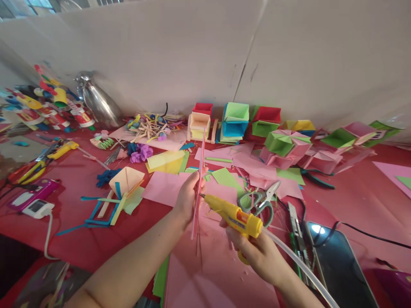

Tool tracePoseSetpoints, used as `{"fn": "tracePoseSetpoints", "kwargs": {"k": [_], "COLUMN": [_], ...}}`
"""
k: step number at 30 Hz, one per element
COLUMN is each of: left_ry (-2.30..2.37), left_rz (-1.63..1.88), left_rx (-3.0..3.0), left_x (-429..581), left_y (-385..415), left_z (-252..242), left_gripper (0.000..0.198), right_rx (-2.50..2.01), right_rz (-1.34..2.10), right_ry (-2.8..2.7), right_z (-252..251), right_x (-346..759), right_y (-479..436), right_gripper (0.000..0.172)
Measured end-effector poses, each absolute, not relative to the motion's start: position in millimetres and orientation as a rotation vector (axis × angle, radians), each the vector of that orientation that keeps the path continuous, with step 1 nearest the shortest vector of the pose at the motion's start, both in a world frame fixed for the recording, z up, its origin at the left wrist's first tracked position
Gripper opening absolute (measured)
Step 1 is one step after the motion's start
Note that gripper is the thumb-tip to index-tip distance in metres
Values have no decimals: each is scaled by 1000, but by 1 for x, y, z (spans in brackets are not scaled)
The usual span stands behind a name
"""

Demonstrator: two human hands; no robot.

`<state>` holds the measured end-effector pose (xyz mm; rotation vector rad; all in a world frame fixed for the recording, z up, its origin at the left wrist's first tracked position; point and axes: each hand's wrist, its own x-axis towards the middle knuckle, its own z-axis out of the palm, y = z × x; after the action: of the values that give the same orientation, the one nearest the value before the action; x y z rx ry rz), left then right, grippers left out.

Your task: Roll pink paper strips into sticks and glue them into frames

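At frame centre, a pink strip [198, 192] is pinched near-upright in the closed left hand [186, 199]; a yellow glue gun [229, 210] is gripped in the curled right hand [253, 248]. The nozzle [202, 195] should be drawn slowly along the strip.

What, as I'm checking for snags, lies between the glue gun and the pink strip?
Nothing visible: the nozzle of the yellow glue gun is right at the pink strip in the left hand; whether they touch is unclear.
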<state>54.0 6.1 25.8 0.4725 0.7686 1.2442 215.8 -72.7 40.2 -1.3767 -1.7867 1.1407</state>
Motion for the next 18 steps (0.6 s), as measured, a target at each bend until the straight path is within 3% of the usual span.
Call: {"fn": "tracePoseSetpoints", "kwargs": {"k": [18], "left_ry": [762], "left_rz": [1152], "left_rx": [505], "left_x": [57], "left_y": [1], "left_z": [22], "left_gripper": [28], "right_rx": [-1380], "right_rz": [972], "right_ry": [-1857], "right_z": [48], "right_x": [210], "right_y": [-74], "right_gripper": [32]}}
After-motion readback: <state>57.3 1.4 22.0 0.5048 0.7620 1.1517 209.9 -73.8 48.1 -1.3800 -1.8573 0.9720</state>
